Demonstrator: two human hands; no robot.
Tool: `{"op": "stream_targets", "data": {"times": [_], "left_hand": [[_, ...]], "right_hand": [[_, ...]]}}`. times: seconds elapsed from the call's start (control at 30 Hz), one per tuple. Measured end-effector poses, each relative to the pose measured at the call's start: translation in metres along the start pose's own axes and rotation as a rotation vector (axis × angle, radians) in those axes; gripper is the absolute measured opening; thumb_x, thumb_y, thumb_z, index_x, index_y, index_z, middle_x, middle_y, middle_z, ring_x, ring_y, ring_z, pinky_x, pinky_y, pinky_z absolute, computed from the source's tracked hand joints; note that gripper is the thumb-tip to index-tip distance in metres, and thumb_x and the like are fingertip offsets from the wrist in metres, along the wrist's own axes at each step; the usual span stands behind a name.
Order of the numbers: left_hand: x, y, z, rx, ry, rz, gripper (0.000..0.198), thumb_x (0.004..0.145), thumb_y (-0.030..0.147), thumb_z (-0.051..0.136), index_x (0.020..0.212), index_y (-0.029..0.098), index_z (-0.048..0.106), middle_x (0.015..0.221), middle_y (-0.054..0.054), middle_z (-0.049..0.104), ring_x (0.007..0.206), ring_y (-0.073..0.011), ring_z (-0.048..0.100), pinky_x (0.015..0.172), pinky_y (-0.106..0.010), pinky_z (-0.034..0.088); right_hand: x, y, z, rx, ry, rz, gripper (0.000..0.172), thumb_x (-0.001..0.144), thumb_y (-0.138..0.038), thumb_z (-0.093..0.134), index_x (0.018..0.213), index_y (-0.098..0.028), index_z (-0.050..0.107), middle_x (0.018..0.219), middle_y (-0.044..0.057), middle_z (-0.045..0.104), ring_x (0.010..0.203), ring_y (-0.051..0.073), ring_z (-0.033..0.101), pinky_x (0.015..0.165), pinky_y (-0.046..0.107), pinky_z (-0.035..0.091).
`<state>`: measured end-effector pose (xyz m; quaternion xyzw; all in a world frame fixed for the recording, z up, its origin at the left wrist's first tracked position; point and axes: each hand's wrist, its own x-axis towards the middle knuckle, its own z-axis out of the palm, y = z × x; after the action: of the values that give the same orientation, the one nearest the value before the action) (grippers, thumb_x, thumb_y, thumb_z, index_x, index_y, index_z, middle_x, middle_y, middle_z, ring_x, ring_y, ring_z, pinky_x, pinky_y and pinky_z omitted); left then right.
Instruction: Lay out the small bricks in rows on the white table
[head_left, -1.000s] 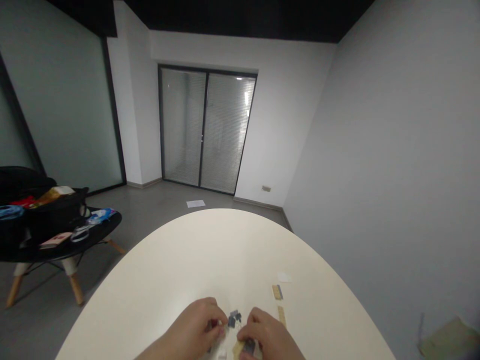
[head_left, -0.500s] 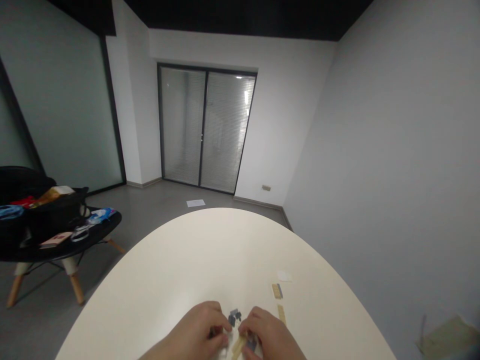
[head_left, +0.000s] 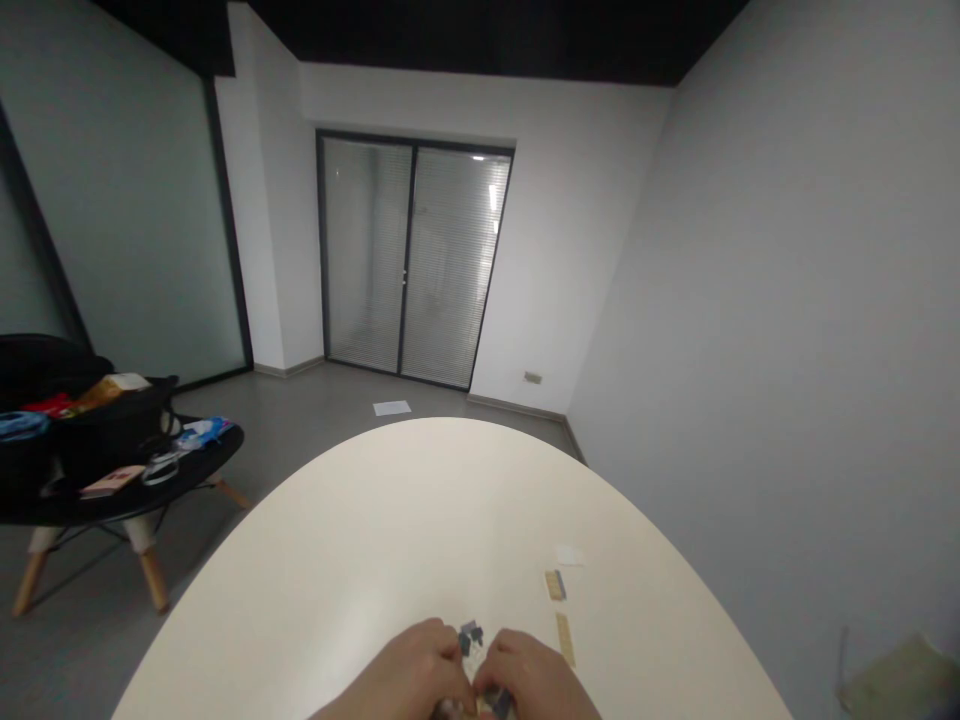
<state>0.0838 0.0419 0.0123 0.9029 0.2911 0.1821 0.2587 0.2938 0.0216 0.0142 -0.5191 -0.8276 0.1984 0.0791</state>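
Observation:
My left hand [head_left: 420, 668] and my right hand [head_left: 531, 672] are close together at the near edge of the table, fingers bent and closed. Between the fingertips of my right hand is a small tan-and-dark strip [head_left: 501, 702], mostly covered by the fingers. My left fingertips press in beside it; what they hold is hidden. Just beyond the hands lies a little heap of dark grey bits [head_left: 471, 637], with pale bits nearer me. Right of my right hand rests a flat tan strip [head_left: 565, 640], and past it a shorter tan-and-grey piece [head_left: 555, 585].
A white slip [head_left: 570, 556] lies farther back on the round cream table [head_left: 420, 500]. To the left, a black chair [head_left: 217, 450] carries a black bag [head_left: 112, 430] and small items. A white sheet [head_left: 392, 408] is on the floor behind the table.
Both hands have drawn closer together and slightly toward me. The tan strip between them is now more covered by the fingers. The pieces on the table have stayed put.

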Motion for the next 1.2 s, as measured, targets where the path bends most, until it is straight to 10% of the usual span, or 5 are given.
{"op": "stream_targets", "data": {"times": [1.2], "left_hand": [[-0.001, 0.009, -0.007, -0.046, 0.004, -0.099, 0.008, 0.078, 0.018, 0.075, 0.08, 0.025, 0.077, 0.085, 0.0, 0.065, 0.08, -0.0137, 0.058, 0.068, -0.022, 0.038]], "right_hand": [[0.001, 0.001, -0.007, 0.15, 0.026, -0.108, 0.017, 0.075, -0.023, 0.074, 0.092, -0.024, 0.079, 0.087, 0.002, 0.064, 0.075, 0.014, 0.057, 0.073, 0.023, 0.044]]}}
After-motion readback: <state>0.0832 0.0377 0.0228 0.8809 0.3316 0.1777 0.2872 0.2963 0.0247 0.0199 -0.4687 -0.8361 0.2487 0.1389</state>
